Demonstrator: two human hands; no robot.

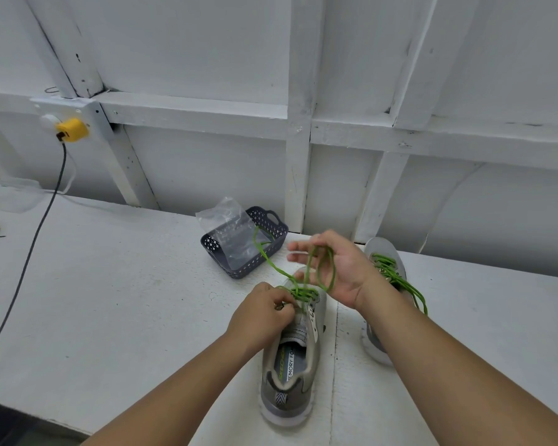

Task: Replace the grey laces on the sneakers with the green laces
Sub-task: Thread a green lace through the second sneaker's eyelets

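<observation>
I see the grey mesh sneaker [295,355] heel-near on the white table [110,300]. Left hand [264,312] pinches the green lace [273,262] at its eyelets. Right hand [332,268], above the toe, holds lace loops in curled fingers. Second grey sneaker [384,262], green-laced, right of it. Dark perforated plastic basket [264,255] beyond it.

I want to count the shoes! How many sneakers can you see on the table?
2. One sneaker sits in front of the person, under both hands, being laced green. The other sneaker is on the right, behind the right forearm, which partly hides it.
</observation>
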